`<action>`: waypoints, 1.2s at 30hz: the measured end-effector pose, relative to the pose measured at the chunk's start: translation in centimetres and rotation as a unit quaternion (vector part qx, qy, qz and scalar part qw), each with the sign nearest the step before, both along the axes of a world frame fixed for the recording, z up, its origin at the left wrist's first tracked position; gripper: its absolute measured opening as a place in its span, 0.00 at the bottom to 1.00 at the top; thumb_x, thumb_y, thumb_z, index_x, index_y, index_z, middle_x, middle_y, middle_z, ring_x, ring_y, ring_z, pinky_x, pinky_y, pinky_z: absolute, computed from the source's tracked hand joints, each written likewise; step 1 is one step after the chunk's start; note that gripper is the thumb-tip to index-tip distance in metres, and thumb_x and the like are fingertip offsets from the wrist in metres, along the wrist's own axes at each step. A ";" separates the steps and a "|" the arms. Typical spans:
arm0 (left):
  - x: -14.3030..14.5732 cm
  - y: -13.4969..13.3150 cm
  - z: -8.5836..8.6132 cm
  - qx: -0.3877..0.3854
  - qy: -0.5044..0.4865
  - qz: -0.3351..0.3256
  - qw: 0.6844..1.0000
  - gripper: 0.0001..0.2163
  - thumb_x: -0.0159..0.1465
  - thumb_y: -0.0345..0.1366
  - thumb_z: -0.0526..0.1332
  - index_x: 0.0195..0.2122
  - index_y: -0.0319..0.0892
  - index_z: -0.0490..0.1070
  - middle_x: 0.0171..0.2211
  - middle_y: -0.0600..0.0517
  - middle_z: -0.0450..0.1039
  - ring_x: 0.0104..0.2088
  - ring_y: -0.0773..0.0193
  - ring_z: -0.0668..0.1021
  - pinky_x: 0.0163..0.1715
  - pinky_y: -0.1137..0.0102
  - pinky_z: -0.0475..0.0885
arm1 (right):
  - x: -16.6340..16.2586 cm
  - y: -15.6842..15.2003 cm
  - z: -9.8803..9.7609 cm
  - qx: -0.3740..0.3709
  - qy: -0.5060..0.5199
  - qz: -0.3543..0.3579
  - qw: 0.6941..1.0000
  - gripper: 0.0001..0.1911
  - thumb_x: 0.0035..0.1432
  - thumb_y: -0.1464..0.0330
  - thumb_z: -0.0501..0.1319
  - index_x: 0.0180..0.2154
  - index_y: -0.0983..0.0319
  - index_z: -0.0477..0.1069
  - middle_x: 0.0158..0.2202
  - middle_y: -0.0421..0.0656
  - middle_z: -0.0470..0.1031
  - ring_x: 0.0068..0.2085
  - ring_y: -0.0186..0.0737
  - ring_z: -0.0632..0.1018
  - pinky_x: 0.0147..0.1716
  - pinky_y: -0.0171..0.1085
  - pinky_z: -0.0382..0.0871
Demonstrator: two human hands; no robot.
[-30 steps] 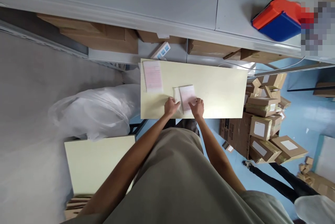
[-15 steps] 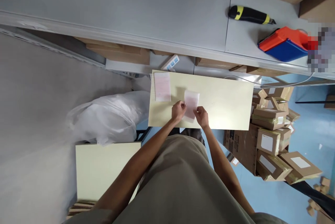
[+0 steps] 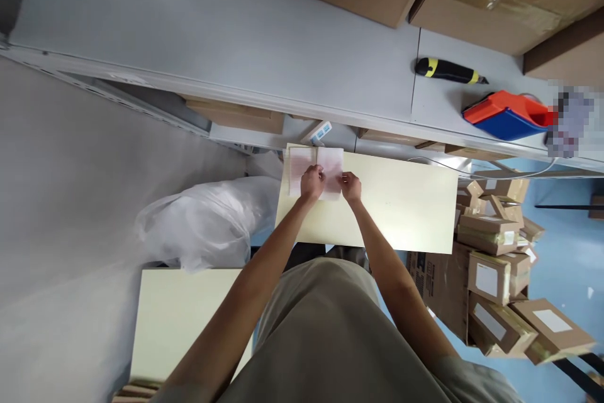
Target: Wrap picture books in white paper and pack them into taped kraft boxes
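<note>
A small pale pink, whitish sheet (image 3: 331,161), thin and rectangular, is held over the left part of the cream-coloured tabletop (image 3: 401,202). My left hand (image 3: 312,183) pinches its left side, and my right hand (image 3: 350,187) has its fingers closed on the right edge. Just left of it lies another pale pink piece (image 3: 297,167), possibly a stack, partly covered by my left hand. Whether these are single sheets or flat pouches I cannot tell.
Beyond the tabletop runs a grey shelf (image 3: 264,57) with large cartons, a black-and-yellow cutter (image 3: 450,70) and a red-and-blue tape dispenser (image 3: 507,115). A clear plastic bag (image 3: 202,220) bulges at left. Taped cardboard boxes (image 3: 491,280) are piled at right.
Both hands have carried the pink sheet left and away from my body, from mid-table to beside the other pink piece. The camera view has also shifted, showing more of the shelf's cartons.
</note>
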State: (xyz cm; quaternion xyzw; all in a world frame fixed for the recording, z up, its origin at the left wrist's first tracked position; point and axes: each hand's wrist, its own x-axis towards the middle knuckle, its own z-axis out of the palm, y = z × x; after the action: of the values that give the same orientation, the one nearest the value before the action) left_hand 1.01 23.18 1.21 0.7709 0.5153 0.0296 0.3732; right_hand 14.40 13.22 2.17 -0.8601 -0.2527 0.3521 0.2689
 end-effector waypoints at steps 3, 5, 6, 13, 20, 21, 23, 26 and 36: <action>1.7 -0.6 -1.2 -0.030 0.015 -0.052 0.998 0.17 0.71 0.27 0.59 0.58 0.39 0.79 0.56 0.36 0.81 0.55 0.49 0.84 0.61 0.57 0.77 | 0.4 -0.2 -0.7 -0.050 -0.049 0.000 0.998 0.16 0.69 0.67 0.62 0.55 0.60 0.78 0.52 0.50 0.87 0.46 0.45 0.86 0.48 0.41 0.80; 2.3 -1.2 -1.7 -0.039 0.009 -0.074 0.996 0.19 0.69 0.26 0.61 0.60 0.35 0.77 0.61 0.32 0.78 0.62 0.45 0.81 0.65 0.55 0.75 | 0.1 -0.4 -1.0 -0.051 -0.075 0.041 0.995 0.23 0.69 0.69 0.60 0.63 0.61 0.75 0.62 0.54 0.81 0.54 0.47 0.84 0.54 0.44 0.80; 2.4 -1.6 -1.9 -0.040 0.003 -0.079 0.996 0.21 0.68 0.26 0.63 0.62 0.33 0.76 0.63 0.30 0.75 0.65 0.43 0.79 0.67 0.54 0.74 | -0.2 -0.5 -1.1 -0.053 -0.086 0.071 0.992 0.26 0.69 0.69 0.60 0.66 0.62 0.73 0.68 0.56 0.76 0.61 0.49 0.81 0.58 0.46 0.79; 1.3 -4.4 -1.2 -0.060 -0.059 -0.120 0.989 0.27 0.66 0.23 0.61 0.68 0.33 0.71 0.71 0.31 0.70 0.73 0.44 0.72 0.73 0.51 0.69 | -2.8 -2.7 0.7 -0.101 -0.107 0.186 0.971 0.30 0.73 0.70 0.58 0.73 0.64 0.66 0.81 0.58 0.54 0.80 0.58 0.58 0.72 0.59 0.68; -7.8 -11.5 3.5 -0.107 -0.177 -0.019 0.978 0.21 0.75 0.34 0.57 0.67 0.43 0.74 0.65 0.41 0.79 0.59 0.52 0.85 0.63 0.56 0.80 | -4.5 -9.9 5.7 0.037 -0.116 0.237 0.964 0.23 0.75 0.65 0.59 0.66 0.61 0.76 0.73 0.54 0.71 0.74 0.53 0.69 0.72 0.55 0.69; -9.6 -12.8 4.4 -0.109 -0.196 0.005 0.974 0.19 0.76 0.35 0.56 0.65 0.44 0.76 0.63 0.42 0.81 0.58 0.53 0.86 0.62 0.58 0.81 | -4.6 -10.9 6.3 0.053 -0.114 0.246 0.961 0.21 0.74 0.65 0.59 0.64 0.60 0.78 0.71 0.54 0.73 0.73 0.53 0.71 0.72 0.56 0.70; -13.1 -15.5 6.1 -0.091 -0.221 0.063 0.969 0.17 0.76 0.39 0.56 0.60 0.46 0.79 0.59 0.44 0.84 0.56 0.54 0.86 0.59 0.60 0.83 | -4.9 -12.9 7.4 0.085 -0.109 0.263 0.955 0.19 0.74 0.65 0.59 0.60 0.58 0.81 0.68 0.52 0.78 0.70 0.53 0.75 0.71 0.56 0.71; -17.4 -19.9 8.2 -0.050 -0.222 0.176 0.958 0.15 0.75 0.41 0.58 0.56 0.47 0.80 0.53 0.45 0.87 0.51 0.54 0.88 0.54 0.61 0.84 | -5.4 -15.2 8.6 0.140 -0.094 0.294 0.941 0.17 0.75 0.64 0.59 0.57 0.57 0.82 0.64 0.52 0.81 0.67 0.53 0.77 0.69 0.57 0.73; -26.3 -40.6 14.6 0.050 -0.176 0.521 0.834 0.14 0.70 0.52 0.65 0.42 0.47 0.82 0.42 0.47 0.87 0.45 0.54 0.88 0.53 0.59 0.85 | -14.6 -20.7 10.5 0.233 0.044 0.453 0.860 0.20 0.77 0.58 0.55 0.55 0.58 0.82 0.57 0.51 0.85 0.60 0.51 0.82 0.62 0.53 0.79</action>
State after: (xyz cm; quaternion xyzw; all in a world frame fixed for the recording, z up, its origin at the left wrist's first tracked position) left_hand -25.30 -17.45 15.84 0.3873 0.7642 0.3806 0.3480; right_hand -0.17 -7.48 12.62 -0.5471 -0.6768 0.4032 0.2829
